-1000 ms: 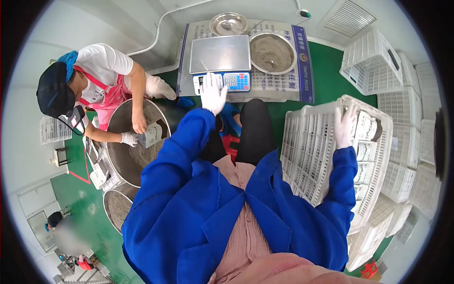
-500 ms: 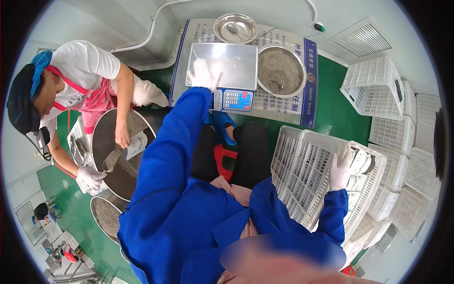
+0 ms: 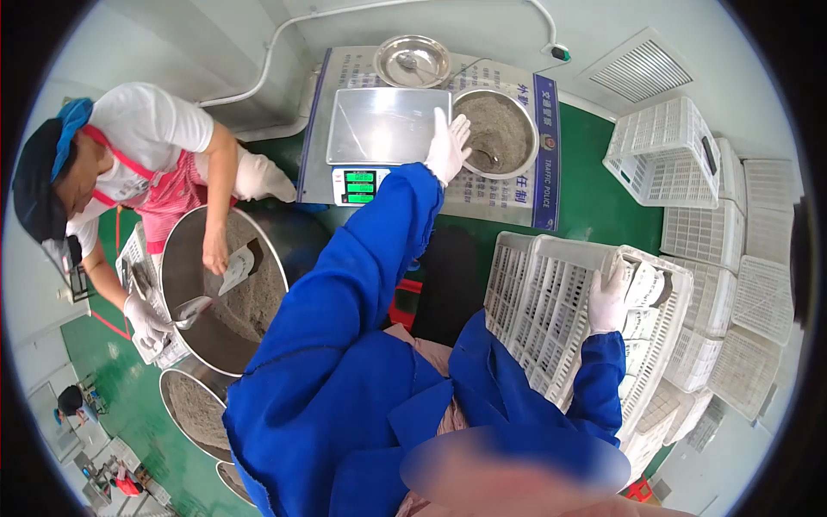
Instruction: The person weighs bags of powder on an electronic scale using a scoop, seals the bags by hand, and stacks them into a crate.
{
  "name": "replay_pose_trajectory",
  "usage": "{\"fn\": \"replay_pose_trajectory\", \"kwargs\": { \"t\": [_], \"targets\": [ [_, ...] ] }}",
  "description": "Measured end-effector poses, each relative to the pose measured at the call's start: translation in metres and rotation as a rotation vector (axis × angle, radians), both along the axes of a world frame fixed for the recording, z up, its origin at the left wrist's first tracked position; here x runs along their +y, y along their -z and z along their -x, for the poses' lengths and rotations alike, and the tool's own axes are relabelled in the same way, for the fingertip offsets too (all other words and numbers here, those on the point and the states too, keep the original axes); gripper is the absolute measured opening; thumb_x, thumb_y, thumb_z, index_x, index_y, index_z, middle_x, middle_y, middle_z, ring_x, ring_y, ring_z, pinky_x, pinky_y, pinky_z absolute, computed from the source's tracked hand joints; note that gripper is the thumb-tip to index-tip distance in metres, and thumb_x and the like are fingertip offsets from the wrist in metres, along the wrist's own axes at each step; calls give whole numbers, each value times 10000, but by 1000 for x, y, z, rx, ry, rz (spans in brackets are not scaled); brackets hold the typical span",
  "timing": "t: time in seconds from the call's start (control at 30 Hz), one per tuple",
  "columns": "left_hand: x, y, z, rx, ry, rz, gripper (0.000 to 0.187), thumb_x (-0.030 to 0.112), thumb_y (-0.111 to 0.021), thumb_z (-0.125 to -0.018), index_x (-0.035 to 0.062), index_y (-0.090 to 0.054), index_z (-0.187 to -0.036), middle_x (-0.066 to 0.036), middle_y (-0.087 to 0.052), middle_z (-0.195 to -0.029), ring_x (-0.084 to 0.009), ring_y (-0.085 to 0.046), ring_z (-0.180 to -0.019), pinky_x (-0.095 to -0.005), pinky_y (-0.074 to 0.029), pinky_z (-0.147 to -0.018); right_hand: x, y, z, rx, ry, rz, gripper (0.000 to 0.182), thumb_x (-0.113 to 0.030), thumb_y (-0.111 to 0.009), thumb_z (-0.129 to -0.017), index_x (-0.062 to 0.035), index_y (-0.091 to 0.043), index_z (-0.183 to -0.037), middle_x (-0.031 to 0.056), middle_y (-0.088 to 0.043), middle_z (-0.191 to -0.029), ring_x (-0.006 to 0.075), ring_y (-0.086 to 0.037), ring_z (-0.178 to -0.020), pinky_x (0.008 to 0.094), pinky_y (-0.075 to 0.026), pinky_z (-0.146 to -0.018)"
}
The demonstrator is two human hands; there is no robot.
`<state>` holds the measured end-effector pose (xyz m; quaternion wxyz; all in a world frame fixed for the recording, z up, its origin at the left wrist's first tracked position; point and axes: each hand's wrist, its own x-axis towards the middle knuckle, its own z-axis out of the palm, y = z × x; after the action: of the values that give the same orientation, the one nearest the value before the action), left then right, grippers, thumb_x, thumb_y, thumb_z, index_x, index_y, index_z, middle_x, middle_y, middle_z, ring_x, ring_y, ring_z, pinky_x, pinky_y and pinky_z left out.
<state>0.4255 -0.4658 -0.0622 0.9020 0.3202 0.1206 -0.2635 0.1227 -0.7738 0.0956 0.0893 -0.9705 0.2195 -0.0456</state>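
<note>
My left hand (image 3: 448,148), in a white glove, is held with its fingers apart and nothing in it, between the weighing scale (image 3: 388,127) and the steel bowl of grey powder (image 3: 508,121). The scale's green display is lit and its plate carries nothing. At the right, my gloved right hand (image 3: 607,302) reaches into a white crate (image 3: 534,302) beside a row of white packets (image 3: 640,284). Its fingers are spread and touch the nearest packet or lie just by it.
A co-worker (image 3: 159,129) at the left holds a packet and a scoop over a large steel drum (image 3: 194,319). More powder tubs (image 3: 194,405) stand below it. A steel bowl (image 3: 412,60) sits behind the scale. Stacked white crates (image 3: 702,233) line the right.
My left hand has moved right, from over the scale plate to beside the powder bowl, uncovering the display. My right hand stays at the packets. The co-worker's scoop and packet have shifted slightly.
</note>
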Motion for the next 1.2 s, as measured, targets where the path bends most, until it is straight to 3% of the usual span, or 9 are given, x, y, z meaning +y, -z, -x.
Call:
{"fn": "replay_pose_trajectory", "kwargs": {
  "t": [0.17, 0.23, 0.27, 0.4, 0.53, 0.67, 0.77, 1.13, 1.2],
  "targets": [
    [38, -22, 47, 142, -58, 352, 1057, 855, -285, -923, 96, -162, -1648, -111, -123, -1729, -291, -64, -1600, -553, 24, -1251, -5, 10, 4, -131, -99, 43, 684, -153, -674, -935, 46, -373, -1517, 283, -459, -1495, 425, -432, -1408, 467, -372, -1166],
    [36, -35, 59, 222, -107, 268, 940, 829, -319, -933, 98, -414, -1516, -126, -409, -1586, -301, -359, -1481, -569, -216, -1203, 6, 5, 8, -90, -131, 256, 684, -256, -632, -971, 13, -362, -1540, 252, -399, -1564, 415, -374, -1456, 517, -345, -1170],
    [26, -13, 54, -130, 159, 835, 767, 756, -375, -950, 117, -500, -1356, -90, -500, -1397, -264, -442, -1349, -555, -282, -1147, 34, -15, 6, -96, -165, 327, 678, -284, -609, -986, 5, -358, -1546, 243, -377, -1585, 413, -358, -1469, 529, -326, -1178],
    [-29, 15, 60, -474, 151, 169, 302, 481, -430, -981, 220, -557, -1064, -27, -542, -1046, -234, -522, -1065, -551, -375, -992, 165, -54, -28, -387, -597, 8, 619, -305, -474, -1057, -15, -327, -1583, 213, -300, -1647, 399, -268, -1528, 539, -198, -1230],
    [-3, -107, 149, -326, 125, 156, 977, 873, -260, -908, 148, -391, -1549, -113, -362, -1617, -265, -296, -1492, -545, -139, -1240, 232, -18, -88, -394, -949, -396, 564, -389, -316, -1097, -84, -421, -1558, 160, -410, -1607, 353, -298, -1521, 464, -149, -1253],
    [85, -139, 185, -286, 291, 468, 1070, 851, -235, -938, -12, -400, -1546, -154, -320, -1658, -276, -201, -1564, -542, -81, -1258, 171, 31, -151, -207, -48, -903, 577, -409, -396, -1082, 19, -541, -1441, 220, -582, -1404, 277, -621, -1220, 375, -542, -964],
    [150, -109, 228, -221, 279, 286, 933, 756, -373, -985, -17, -463, -1500, -119, -469, -1569, -297, -440, -1442, -520, -333, -1177, 99, 98, -129, -195, -315, 68, 513, -463, -506, -1018, -65, -694, -1281, 181, -695, -1248, 418, -641, -1087, 505, -531, -932],
    [175, 54, 342, 318, 205, -40, 589, 451, -516, -1042, 83, -468, -1500, -111, -499, -1550, -269, -441, -1450, -464, -289, -1200, 118, 258, 45, 243, -259, -83, 513, -439, -574, -927, -68, -711, -1253, 230, -604, -1391, 391, -436, -1402, 472, -250, -1218],
    [166, 64, 340, 323, 195, -261, 428, 391, -584, -1030, 71, -631, -1310, -96, -669, -1237, -216, -619, -1139, -389, -447, -993, 99, 288, 57, 285, -219, -42, 536, -441, -555, -931, -66, -687, -1291, 237, -553, -1457, 386, -419, -1424, 472, -247, -1218]
  ]
}}
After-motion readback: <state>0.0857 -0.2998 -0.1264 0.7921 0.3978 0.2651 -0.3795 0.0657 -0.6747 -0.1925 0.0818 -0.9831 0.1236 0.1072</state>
